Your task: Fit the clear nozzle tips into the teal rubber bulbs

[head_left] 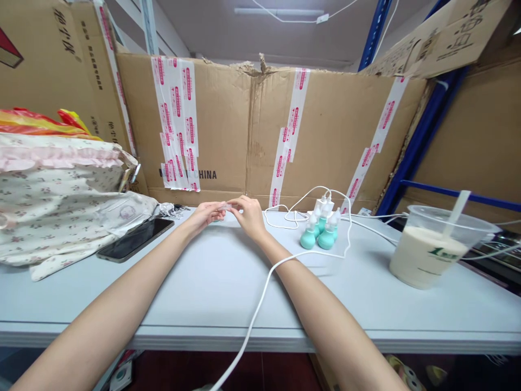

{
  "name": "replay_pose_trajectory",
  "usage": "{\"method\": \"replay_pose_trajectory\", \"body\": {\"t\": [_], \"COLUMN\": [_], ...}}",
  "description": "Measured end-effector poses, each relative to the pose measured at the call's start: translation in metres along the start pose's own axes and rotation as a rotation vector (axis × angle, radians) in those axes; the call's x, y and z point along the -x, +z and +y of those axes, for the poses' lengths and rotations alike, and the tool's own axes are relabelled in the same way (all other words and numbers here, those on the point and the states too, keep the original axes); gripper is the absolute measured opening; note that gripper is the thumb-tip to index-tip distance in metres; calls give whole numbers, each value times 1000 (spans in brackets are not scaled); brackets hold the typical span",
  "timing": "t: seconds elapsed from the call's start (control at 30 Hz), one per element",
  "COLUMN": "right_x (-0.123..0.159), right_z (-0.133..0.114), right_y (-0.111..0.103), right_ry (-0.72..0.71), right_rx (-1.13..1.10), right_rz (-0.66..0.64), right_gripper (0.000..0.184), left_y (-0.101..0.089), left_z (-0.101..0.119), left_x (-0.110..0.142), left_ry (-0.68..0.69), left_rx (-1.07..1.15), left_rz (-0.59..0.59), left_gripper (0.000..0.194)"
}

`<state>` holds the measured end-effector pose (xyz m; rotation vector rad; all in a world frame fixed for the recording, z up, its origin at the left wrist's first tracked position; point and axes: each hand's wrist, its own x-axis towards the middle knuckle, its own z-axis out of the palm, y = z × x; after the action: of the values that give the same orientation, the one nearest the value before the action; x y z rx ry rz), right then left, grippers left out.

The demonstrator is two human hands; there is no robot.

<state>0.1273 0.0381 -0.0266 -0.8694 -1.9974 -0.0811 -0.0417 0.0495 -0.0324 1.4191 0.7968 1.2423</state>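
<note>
At the middle of the grey tabletop [203, 293], near its back, my two hands meet. My left hand [204, 216] is closed, its fingertips around a small translucent piece [224, 207] too small to make out clearly. My right hand [249, 215] pinches the other end of that piece between thumb and fingers. A bit of teal shows just below my left fingers; whether it touches them I cannot tell. Right of my right hand, several teal squeeze bulbs [325, 239] with clear nozzles stand in a cluster.
A white cable [260, 298] runs over my right forearm from a white charger [324, 203] behind the bulbs. A plastic cup [427, 260] of pale drink stands right. At left lie a phone [136, 239] and a floral cloth bag [61, 201]. Taped cardboard [228, 125] walls the back.
</note>
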Motion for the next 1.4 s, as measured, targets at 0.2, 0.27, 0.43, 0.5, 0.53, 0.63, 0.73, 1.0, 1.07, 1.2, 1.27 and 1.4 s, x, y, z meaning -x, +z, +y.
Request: {"method": "replay_pose_trajectory", "body": {"t": [0.2,0.27,0.43,0.5,0.53,0.63,0.73,1.0,1.07,1.2,1.27,1.4], "right_x": [0,0,0,-1,-1,0,1,2,3,3,3,1], "right_z": [2,3,2,1,1,0,-1,-8,-11,-13,-11,4], "right_y": [1,2,0,-1,-2,-3,-4,-2,-1,-1,-2,-5], "right_ry": [2,-12,-32,-22,-22,-41,-31,20,34,85,70,78], "right_rx": [-20,-38,-28,-1,11,29,35,59,65,107,121,166], "right_rz": [6,6,3,28,43,94,143,143,155,186,146,58], "right_gripper": [13,14,22,23,24,22,20,16,16,17,16,20], "left_y": [0,-1,0,3,4,7,8,11,13,19,18,8], "left_z": [2,2,3,6,7,8,4,0,1,-3,-5,-5], "left_x": [2,2,0,0,0,-2,-5,-8,-5,-2,-3,-9], "left_ry": [29,23,14,21,22,16,44,70,49,37,67,123], "left_rx": [-70,-101,-61,-17,-11,-52,-77,-71,-28,-30,-83,-122], "left_rz": [-26,-10,8,15,21,19,1,36,48,152,195,295], "left_gripper": [35,34,33,33,33,36,38,39,42,48,49,56]}}
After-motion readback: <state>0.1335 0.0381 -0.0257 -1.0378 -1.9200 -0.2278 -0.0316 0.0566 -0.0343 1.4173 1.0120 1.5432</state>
